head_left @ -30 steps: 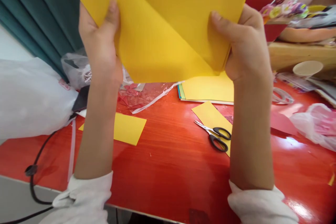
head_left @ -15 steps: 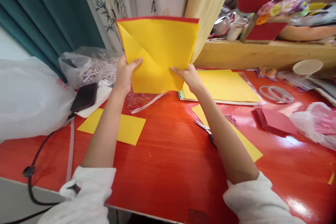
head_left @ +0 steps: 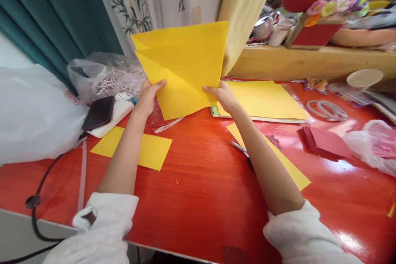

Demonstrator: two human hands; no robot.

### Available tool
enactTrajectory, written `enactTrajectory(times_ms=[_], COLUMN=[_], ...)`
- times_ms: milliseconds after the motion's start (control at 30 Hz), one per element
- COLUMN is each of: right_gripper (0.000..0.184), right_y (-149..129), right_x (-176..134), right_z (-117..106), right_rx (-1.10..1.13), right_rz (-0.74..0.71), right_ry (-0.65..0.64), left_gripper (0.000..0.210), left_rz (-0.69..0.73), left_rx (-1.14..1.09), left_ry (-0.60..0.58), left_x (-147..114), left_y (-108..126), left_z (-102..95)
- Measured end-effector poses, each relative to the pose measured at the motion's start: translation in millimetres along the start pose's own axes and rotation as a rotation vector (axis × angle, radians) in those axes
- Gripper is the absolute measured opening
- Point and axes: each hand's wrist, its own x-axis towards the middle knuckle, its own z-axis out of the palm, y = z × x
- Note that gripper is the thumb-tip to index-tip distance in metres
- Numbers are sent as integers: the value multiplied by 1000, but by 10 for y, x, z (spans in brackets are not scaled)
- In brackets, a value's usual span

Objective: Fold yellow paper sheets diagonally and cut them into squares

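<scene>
Raised above the table, a yellow sheet of paper (head_left: 185,66) is gripped at both sides. My left hand (head_left: 148,97) pinches its lower left edge, thumb on the near face. My right hand (head_left: 223,95) holds the lower right edge the same way. A second yellow layer shows along the upper left; whether it is a fold or another sheet I cannot tell. The fingers behind the paper are hidden. Below lie a yellow paper piece (head_left: 156,152) by my left forearm, and another yellow piece (head_left: 291,167) with scissors (head_left: 239,148) partly under my right forearm.
On the red table (head_left: 198,206) are a stack of yellow sheets (head_left: 262,101), red paper pieces (head_left: 324,142), a coil of clear tubing (head_left: 327,110), a phone (head_left: 99,113) and plastic bags (head_left: 37,115). A cluttered ledge (head_left: 309,62) runs behind at right.
The held paper has turned and tilted: its red top edge no longer shows, and a second yellow layer appears at upper left. Both hands keep their grip, almost in place.
</scene>
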Motion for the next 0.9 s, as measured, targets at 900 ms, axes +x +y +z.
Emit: enactTrajectory(times_ms=[900], right_gripper=[19], right_y=[-51], right_x=[18], right_z=[-90], right_rx=[111], right_rz=[542], right_ry=[-72], left_gripper=[52], left_rz=[56], left_rx=[1187], left_ry=[-1002], left_x=[-246], left_y=[389], left_z=[740])
